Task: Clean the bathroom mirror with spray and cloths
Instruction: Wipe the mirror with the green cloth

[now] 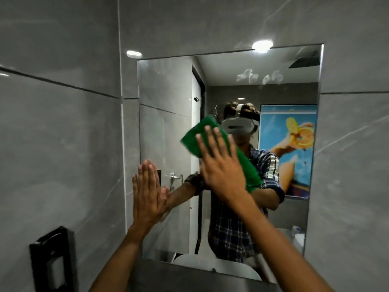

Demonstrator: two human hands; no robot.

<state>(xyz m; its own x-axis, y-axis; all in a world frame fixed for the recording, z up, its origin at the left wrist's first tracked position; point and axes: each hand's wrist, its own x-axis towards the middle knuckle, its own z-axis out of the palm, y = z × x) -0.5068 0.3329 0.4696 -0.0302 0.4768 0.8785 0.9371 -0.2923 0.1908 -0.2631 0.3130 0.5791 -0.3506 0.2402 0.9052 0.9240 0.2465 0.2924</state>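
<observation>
A frameless rectangular mirror hangs on the grey tiled wall. My right hand lies flat, fingers spread, pressing a green cloth against the glass near the mirror's middle. My left hand rests flat against the lower left part of the mirror, fingers together, holding nothing. Whitish smear marks show on the glass near the top right. No spray bottle is in view.
A black wall-mounted dispenser sits low on the left wall. Below the mirror, a dark ledge runs along. The mirror reflects a person in a checked shirt, a door, a white basin and a blue poster.
</observation>
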